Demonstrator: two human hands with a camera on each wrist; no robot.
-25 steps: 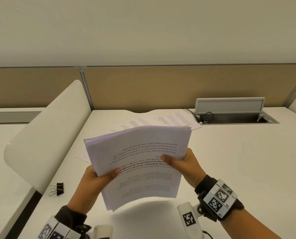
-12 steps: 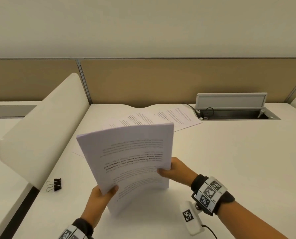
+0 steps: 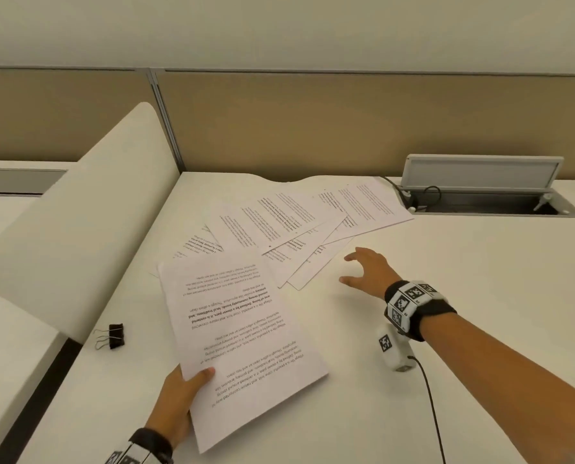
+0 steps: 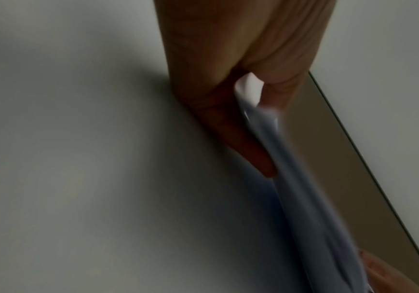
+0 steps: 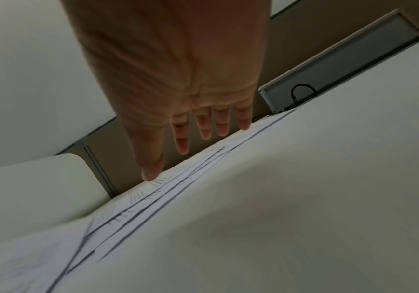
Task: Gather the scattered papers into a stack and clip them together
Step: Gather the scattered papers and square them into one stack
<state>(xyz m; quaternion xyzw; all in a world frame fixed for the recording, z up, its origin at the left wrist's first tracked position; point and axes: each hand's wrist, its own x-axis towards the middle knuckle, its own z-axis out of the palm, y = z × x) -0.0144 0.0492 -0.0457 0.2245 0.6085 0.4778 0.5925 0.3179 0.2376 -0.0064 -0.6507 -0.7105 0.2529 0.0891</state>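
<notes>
A stack of printed papers lies slanted on the white desk. My left hand pinches the stack's near left corner, thumb on top; the left wrist view shows the paper edge between thumb and fingers. Several loose printed sheets lie fanned out at the back of the desk. My right hand hovers open, fingers spread, just right of the loose sheets, holding nothing. A black binder clip lies at the desk's left edge.
A white curved divider rises along the left side. A tan partition closes the back. An open cable hatch with a cord sits at the back right. The desk's right half is bare.
The stack was held upright in both hands; now it is laid down on the desk, held only by my left hand. My right hand let go and moved toward the loose sheets.
</notes>
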